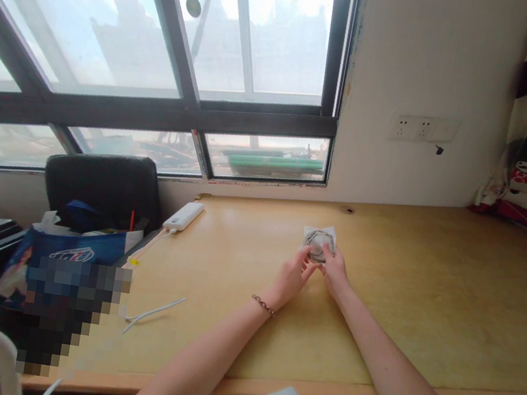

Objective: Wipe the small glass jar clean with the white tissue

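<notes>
Over the middle of the table I see a coil of thin dark cord (pixel 311 239) lying round on a small white square piece (pixel 330 232), perhaps paper or plastic. My right hand (pixel 335 273) grips the lower right of this bundle, its thumb on top near the coil's centre. At the lower left, my left hand (pixel 289 275) has its fingers bent against the edge of the coil. The fingertips of both hands come close together beneath the bundle and are partly hidden. A beaded bracelet (pixel 263 305) circles my left wrist.
A white power bank (pixel 184 217) with a cable lies at the table's left edge. Nearer me is a white cable (pixel 154 314). A black chair (pixel 104 184) holding a blue bag (pixel 87 247) stands left of the table (pixel 426 301). Wall sockets (pixel 423 129) are behind.
</notes>
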Motion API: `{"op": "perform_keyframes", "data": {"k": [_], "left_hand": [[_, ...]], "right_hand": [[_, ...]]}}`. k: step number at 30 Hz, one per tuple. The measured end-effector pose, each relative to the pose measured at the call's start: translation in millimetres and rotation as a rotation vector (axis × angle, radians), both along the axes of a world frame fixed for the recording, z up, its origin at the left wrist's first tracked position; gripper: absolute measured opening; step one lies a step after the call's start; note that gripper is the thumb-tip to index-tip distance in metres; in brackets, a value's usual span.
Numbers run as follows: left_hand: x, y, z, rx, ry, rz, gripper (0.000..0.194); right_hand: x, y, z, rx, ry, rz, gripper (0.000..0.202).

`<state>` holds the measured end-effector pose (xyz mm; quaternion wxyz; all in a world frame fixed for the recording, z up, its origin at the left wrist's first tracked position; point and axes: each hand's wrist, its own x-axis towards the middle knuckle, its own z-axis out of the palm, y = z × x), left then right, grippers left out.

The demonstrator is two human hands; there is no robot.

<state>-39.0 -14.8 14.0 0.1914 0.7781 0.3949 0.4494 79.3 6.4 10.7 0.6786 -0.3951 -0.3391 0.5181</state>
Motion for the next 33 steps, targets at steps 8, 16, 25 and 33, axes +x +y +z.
{"op": "perform_keyframes", "data": {"k": [8,16,25,33], "left_hand": [[0.0,15.7,-5.2,-0.735,-0.551,-0.197,0.045],[-6.3,22.1,-7.0,-0.902,-0.560,-0.271,0.030],[-3.3,20.3,-5.8,-0.866,-0.699,-0.194,0.033],[-0.2,22.2,-5.3,-0.765,-0.755,-0.069,0.031]], "right_hand": [[4.1,0.3,0.0,-0.017,-0.298,-0.066,0.044],[6.6,2.2,-0.2,0.003,-0.415,-0.132,0.048],[4.1,5.3,-2.7,-0.118,-0.179,-0.147,0.053],[5.1,7.4,-12.9,-0.097,-0.175,-0.059,0.028]]}}
